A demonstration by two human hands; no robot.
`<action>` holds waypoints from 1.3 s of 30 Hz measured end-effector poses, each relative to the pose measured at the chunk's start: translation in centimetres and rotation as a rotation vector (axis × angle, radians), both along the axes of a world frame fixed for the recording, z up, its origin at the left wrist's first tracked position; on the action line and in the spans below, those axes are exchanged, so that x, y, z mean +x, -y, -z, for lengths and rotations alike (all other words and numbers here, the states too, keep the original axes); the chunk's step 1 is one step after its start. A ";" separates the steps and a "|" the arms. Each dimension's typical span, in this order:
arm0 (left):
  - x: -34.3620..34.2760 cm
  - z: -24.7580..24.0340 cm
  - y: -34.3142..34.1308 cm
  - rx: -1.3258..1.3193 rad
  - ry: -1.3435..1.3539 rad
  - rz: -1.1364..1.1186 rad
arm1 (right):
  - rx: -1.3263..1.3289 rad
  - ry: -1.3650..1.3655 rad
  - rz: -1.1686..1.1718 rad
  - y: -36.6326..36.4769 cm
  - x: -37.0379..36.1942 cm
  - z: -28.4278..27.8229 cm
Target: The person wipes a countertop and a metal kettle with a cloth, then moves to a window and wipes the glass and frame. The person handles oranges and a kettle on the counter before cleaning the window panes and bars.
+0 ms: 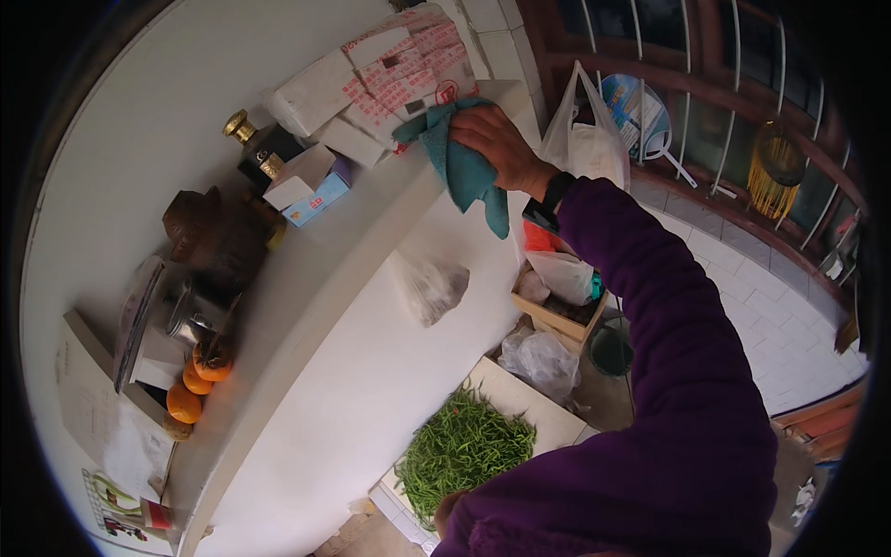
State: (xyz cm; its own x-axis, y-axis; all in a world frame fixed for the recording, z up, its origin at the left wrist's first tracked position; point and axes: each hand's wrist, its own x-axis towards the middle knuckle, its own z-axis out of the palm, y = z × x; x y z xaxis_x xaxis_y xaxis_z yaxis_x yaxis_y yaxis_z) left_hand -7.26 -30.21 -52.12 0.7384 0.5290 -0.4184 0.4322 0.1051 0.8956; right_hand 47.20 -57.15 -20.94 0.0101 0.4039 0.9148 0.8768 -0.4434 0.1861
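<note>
Purple sleeve (687, 353) comes closest to us, with a big bend at the elbow, and it goes up to the right hand (509, 153). On that wrist is a black band (559, 191). The right hand's fingers (471, 128) sit close together and are clamped on a teal cloth (466, 172). The cloth is right under the fingers and touches them. One bit of it sticks out to the left past the fingertips, and a long floppy bit hangs down below the hand. All of this is at the far end of a long shelf (320, 265), by its edge. White boxes with red tape (399, 79) are just beside the cloth, up and to the left. Further down the shelf are a dark bottle with a gold top (264, 153), a small blue and white box (311, 187), a shiny metal tin (192, 311) and some orange fruit (184, 402). Low down, a little bit of what looks like the left hand (449, 511) peeks out beside a pile of thin green pods (464, 446). The sleeve hides most of it, so I cannot tell if its fingers are apart or together. On the right, well apart from the pods, a white bag (589, 139) hangs near a blue hand fan (640, 113).
</note>
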 end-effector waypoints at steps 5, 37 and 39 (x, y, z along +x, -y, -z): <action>0.0 -1.4 1.4 -0.024 -0.041 -0.027 | 0.302 0.062 0.135 1.4 1.8 1.1; -13.1 -6.1 -8.2 -0.304 0.251 -0.090 | 0.524 -0.643 -0.758 -33.5 -39.4 5.8; -13.7 -7.6 -10.1 -0.234 0.375 -0.091 | 0.334 -0.820 -0.995 -34.5 -44.5 8.3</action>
